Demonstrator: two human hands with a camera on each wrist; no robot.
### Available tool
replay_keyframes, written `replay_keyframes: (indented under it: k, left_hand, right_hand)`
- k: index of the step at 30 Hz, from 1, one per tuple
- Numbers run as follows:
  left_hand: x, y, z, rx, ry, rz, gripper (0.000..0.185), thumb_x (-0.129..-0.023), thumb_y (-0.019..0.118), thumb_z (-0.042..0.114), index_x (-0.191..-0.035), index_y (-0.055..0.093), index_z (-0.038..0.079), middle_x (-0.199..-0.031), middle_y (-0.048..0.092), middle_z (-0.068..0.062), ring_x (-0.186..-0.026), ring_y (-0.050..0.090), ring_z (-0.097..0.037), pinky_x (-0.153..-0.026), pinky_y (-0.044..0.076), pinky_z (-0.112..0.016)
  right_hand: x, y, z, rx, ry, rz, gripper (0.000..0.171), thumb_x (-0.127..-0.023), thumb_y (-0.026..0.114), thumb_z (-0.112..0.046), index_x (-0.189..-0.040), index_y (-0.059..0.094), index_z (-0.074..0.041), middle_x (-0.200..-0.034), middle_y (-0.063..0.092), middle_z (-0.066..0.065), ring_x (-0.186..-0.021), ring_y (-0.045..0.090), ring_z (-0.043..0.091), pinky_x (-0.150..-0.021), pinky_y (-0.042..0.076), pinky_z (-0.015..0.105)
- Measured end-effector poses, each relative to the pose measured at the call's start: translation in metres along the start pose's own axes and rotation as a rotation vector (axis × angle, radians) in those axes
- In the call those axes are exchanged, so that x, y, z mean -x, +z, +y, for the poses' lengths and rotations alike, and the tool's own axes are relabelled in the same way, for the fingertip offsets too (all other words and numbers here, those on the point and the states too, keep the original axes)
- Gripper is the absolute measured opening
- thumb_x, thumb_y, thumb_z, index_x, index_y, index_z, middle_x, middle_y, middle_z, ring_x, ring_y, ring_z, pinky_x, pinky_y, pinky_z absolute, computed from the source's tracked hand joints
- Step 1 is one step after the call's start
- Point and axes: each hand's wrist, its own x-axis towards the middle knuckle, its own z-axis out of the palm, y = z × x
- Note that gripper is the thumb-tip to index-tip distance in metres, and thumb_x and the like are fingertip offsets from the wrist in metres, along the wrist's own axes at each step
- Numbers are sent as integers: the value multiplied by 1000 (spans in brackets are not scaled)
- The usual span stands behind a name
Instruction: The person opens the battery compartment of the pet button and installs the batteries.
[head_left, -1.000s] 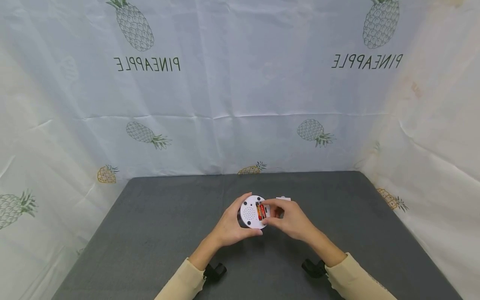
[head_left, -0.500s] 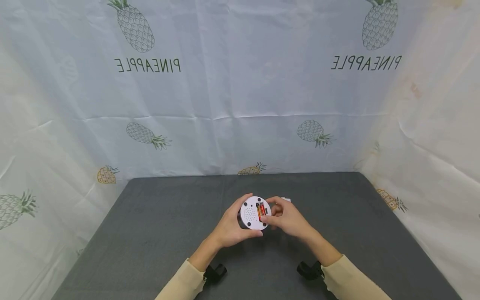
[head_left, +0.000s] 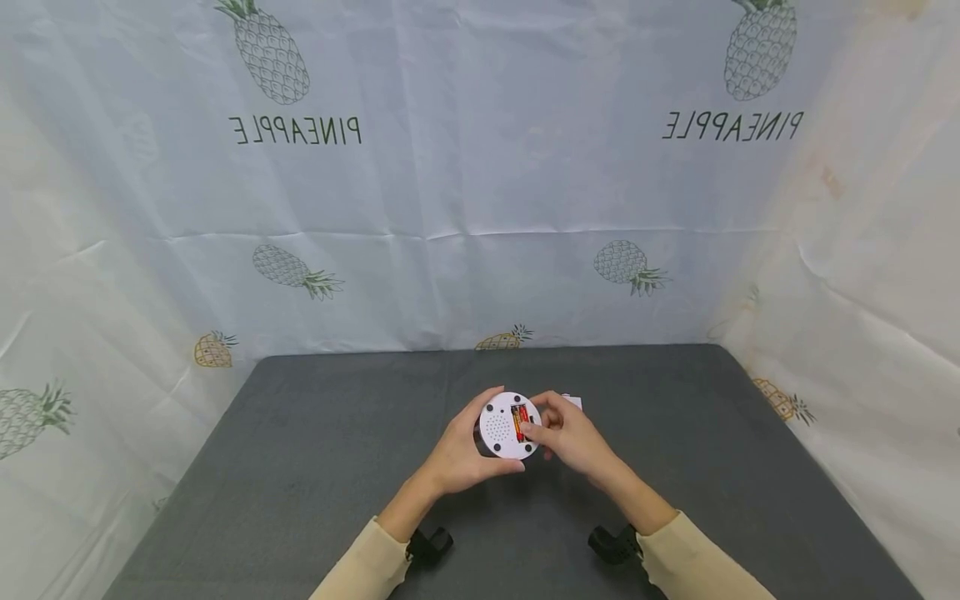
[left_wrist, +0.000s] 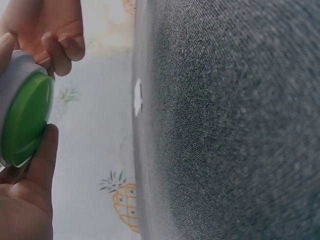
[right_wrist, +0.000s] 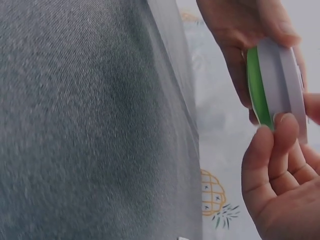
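Note:
A round white push-button device (head_left: 495, 432) is held up over the table, its underside facing the head camera with speaker holes and dark round feet. Red-and-gold batteries (head_left: 518, 423) lie in its open compartment. Its green domed top (left_wrist: 29, 120) shows in the left wrist view. My left hand (head_left: 456, 457) grips the device by its rim, thumb below and fingers above. My right hand (head_left: 576, 435) is at its right side, thumb pressing on the batteries; in the right wrist view its curled fingers (right_wrist: 257, 155) reach the rim near the green part.
A small white piece (head_left: 573, 401) lies on the dark grey table (head_left: 360, 417) behind my right hand, partly hidden. A pale pineapple-print curtain (head_left: 480, 183) encloses the back and sides. Black wrist mounts (head_left: 431, 546) sit below both forearms.
My right thumb has moved from the compartment's lower end up onto the batteries, and the right index finger has drawn back to the rim. The left hand has stayed nearly still.

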Motion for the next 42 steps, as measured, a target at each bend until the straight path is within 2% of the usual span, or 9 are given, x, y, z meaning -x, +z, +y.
replay_keyframes:
  k: [3, 9, 15, 18, 21, 25, 30, 34, 42]
  left_hand:
    - [0, -1, 0, -1, -5, -8, 100, -76, 93, 29, -157, 34, 22, -139, 52, 1, -112, 57, -16, -89, 51, -31]
    - [-1, -2, -1, -3, -17, -16, 101, -76, 92, 30, -158, 33, 24, -139, 52, 3, -112, 57, -15, -88, 51, -31]
    - [-2, -2, -2, 59, -23, -7, 103, -74, 94, 23, -157, 34, 22, -137, 53, 1, -109, 58, -16, -85, 53, -29]
    - [-3, -2, -2, 76, -38, 4, 105, -72, 95, 16, -157, 34, 20, -137, 54, -1, -108, 58, -16, -83, 53, -28]
    - [-3, -2, 2, 53, -60, 15, 106, -70, 95, 12, -158, 34, 16, -137, 54, -5, -108, 58, -16, -83, 53, -28]
    - [-2, -6, 20, 38, -73, 17, 103, -71, 94, 9, -157, 35, 9, -136, 55, -8, -107, 58, -15, -84, 52, -28]
    - [1, -12, 40, 53, -50, 22, 98, -73, 93, 10, -154, 38, 5, -133, 56, -10, -105, 58, -14, -84, 52, -28]
    - [1, -12, 41, 54, -49, 27, 98, -73, 93, 11, -154, 38, 5, -133, 56, -10, -105, 58, -14, -84, 52, -28]
    - [1, -12, 42, 56, -60, 22, 98, -73, 93, 10, -155, 38, 7, -133, 56, -9, -105, 58, -14, -85, 52, -27]
  right_hand:
    - [1, -3, 1, 13, -26, -39, 44, -96, 72, -22, -131, 56, -1, -75, 57, 7, -63, 58, 22, -65, 55, 46]
    - [2, -13, 1, 31, -63, -115, 48, -98, 69, -26, -135, 54, 2, -83, 64, 19, -66, 62, 25, -70, 55, 50]
    - [-1, -25, 5, 41, -100, -131, 43, -100, 66, -23, -134, 57, 2, -91, 67, 24, -73, 66, 37, -74, 56, 53]
    - [-3, -31, 8, 50, -107, -114, 39, -101, 65, -24, -131, 60, 0, -94, 67, 25, -77, 66, 40, -76, 56, 53]
    - [-5, -37, 11, 69, -116, -85, 36, -102, 64, -24, -128, 62, 0, -96, 67, 23, -80, 66, 39, -77, 55, 52]
    - [-11, -45, 16, 124, -126, -35, 33, -101, 66, -23, -123, 65, 2, -97, 69, 17, -84, 67, 37, -76, 56, 46]
    - [-17, -52, 21, 285, -131, 56, 24, -98, 69, -21, -116, 70, -4, -100, 71, 4, -87, 67, 22, -75, 53, 37]
    - [-21, -55, 25, 363, -124, 104, 21, -97, 70, -17, -113, 71, -4, -99, 71, 3, -89, 66, 19, -78, 53, 39]
    - [-31, -59, 36, 446, -72, 157, 25, -96, 70, -18, -114, 70, -1, -102, 70, 8, -94, 66, 26, -82, 52, 47]
